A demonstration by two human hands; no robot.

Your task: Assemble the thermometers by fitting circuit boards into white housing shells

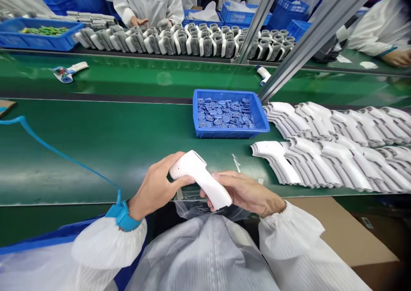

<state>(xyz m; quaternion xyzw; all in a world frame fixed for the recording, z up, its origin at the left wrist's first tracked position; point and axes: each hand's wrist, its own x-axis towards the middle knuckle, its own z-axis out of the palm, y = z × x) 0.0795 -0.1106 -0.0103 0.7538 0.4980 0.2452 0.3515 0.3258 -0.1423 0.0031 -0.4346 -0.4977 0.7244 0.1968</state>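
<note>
A white infrared thermometer housing [201, 175], shaped like a small pistol, is held between my two hands above the near edge of the green bench. My left hand [162, 182] grips its head end, thumb on the near side and fingers behind. My right hand [242, 190] is closed round the handle, its fingertips partly hidden behind the plastic. Beyond my hands stands a blue bin [231, 132] with many small blue plastic parts [224, 112] in it. Stacked white shell halves [276, 154] lie in rows to the right of my right hand.
A blue wrist strap cord [70, 156] runs from my left wrist across the bench. A slanted metal post [289, 64] rises behind the bin. Thermometers [69, 72] lie on the belt beyond. Grey-white housings [192, 40] line the far side, where a person in white [149, 4] works.
</note>
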